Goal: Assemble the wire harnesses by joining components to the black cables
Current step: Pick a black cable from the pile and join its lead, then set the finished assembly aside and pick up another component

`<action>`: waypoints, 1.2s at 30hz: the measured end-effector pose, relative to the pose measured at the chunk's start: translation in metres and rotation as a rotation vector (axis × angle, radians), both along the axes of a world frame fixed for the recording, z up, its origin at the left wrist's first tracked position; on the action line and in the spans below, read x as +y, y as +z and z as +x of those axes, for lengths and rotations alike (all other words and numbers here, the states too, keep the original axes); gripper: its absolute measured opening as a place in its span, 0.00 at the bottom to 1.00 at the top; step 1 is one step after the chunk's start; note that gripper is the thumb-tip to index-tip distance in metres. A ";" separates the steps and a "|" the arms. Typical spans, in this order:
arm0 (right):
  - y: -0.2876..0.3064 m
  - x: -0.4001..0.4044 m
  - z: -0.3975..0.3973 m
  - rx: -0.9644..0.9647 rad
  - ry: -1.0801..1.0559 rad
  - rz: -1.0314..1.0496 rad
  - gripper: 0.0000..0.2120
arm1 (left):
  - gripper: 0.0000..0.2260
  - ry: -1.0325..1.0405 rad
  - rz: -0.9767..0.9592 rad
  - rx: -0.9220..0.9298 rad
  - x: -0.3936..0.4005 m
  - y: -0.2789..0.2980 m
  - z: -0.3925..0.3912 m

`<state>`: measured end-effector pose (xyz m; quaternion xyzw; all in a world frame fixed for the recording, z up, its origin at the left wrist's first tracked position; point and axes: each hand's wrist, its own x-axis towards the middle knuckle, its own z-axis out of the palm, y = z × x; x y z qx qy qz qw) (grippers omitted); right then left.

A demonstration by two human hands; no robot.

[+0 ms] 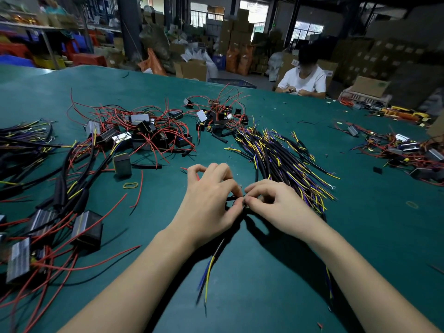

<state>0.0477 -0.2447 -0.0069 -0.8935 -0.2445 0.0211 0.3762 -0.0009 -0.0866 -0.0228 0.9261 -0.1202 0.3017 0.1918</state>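
Joining the two ends cleanly looks like the whole job here: the black cable [217, 251] runs up from its loose yellow and blue leads near the viewer into the meeting point of both hands, just above the green surface [264, 272]. The left hand [211, 200] has its fingers curled, thumb and forefinger pinching the cable's end; the right hand [271, 200] pinches something small against it, too hidden by the fingertips to name. I would judge the step as a mating or threading of fine parts, so it pays to keep both pinches close to the joint, hold the cable end straight, and push along its axis rather than at an angle, which could bend a lead. Just beyond the right hand lies the bundle of black cables [283, 159] with yellow and purple tips, the likely supply for the next piece. Beyond the left hand sits the heap of black modules with red wires [144, 133], and left of it finished-looking harnesses [72, 193].
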 end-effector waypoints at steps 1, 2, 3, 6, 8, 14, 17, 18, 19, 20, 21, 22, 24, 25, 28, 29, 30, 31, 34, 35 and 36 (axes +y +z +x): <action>-0.001 0.001 0.000 0.044 -0.009 0.075 0.04 | 0.04 -0.004 -0.017 -0.004 0.001 0.000 0.001; -0.002 0.002 0.000 0.084 -0.022 0.145 0.04 | 0.04 -0.003 -0.037 -0.008 0.002 0.000 0.001; -0.003 0.003 0.000 0.116 -0.035 0.209 0.03 | 0.04 0.001 -0.057 -0.015 0.003 0.000 0.002; -0.004 0.007 -0.002 0.203 -0.052 0.421 0.02 | 0.04 0.011 -0.155 -0.029 0.002 -0.001 0.004; -0.005 0.009 -0.003 0.220 -0.047 0.523 0.04 | 0.04 0.018 -0.242 -0.023 0.002 -0.002 0.005; -0.008 0.013 -0.004 0.146 0.002 0.669 0.08 | 0.04 0.047 -0.402 0.027 0.000 -0.004 0.008; -0.008 0.013 -0.005 -0.002 -0.041 0.561 0.10 | 0.04 0.059 -0.446 0.043 -0.001 -0.005 0.008; -0.008 0.013 -0.006 -0.065 -0.048 0.516 0.09 | 0.04 0.058 -0.475 0.048 -0.002 -0.005 0.008; -0.008 0.013 -0.007 -0.120 -0.045 0.478 0.09 | 0.04 0.058 -0.517 0.052 -0.003 -0.005 0.008; -0.008 0.014 -0.008 -0.162 -0.030 0.442 0.08 | 0.04 0.062 -0.570 0.052 -0.003 -0.004 0.007; -0.009 0.015 -0.010 -0.190 -0.008 0.407 0.06 | 0.05 0.067 -0.620 0.048 -0.003 -0.003 0.007; -0.009 0.016 -0.011 -0.206 0.011 0.381 0.06 | 0.06 0.073 -0.648 0.038 -0.003 -0.001 0.006; -0.008 0.018 -0.012 -0.182 0.014 0.440 0.06 | 0.06 0.080 -0.623 0.010 -0.001 0.002 0.005; -0.006 0.017 -0.010 -0.134 -0.006 0.529 0.07 | 0.06 0.079 -0.598 -0.003 0.000 0.003 0.005; -0.002 0.013 -0.005 0.088 -0.064 0.709 0.04 | 0.05 0.055 -0.565 -0.028 -0.003 0.004 0.004; -0.003 0.012 -0.005 0.160 -0.042 0.706 0.04 | 0.04 0.045 -0.560 -0.039 -0.004 0.004 0.004; -0.005 0.013 -0.006 0.231 0.002 0.705 0.04 | 0.04 0.036 -0.554 -0.053 -0.005 0.004 0.004; -0.006 0.013 -0.008 0.291 0.047 0.712 0.05 | 0.03 0.032 -0.550 -0.065 -0.004 0.005 0.004; -0.007 0.017 -0.010 0.306 0.105 0.711 0.04 | 0.02 0.037 -0.545 -0.088 -0.002 0.004 0.004; -0.006 0.017 -0.009 0.287 0.100 0.707 0.03 | 0.02 0.042 -0.534 -0.093 -0.001 0.004 0.004; -0.005 0.016 -0.009 0.275 0.091 0.701 0.03 | 0.01 0.046 -0.517 -0.097 -0.001 0.004 0.004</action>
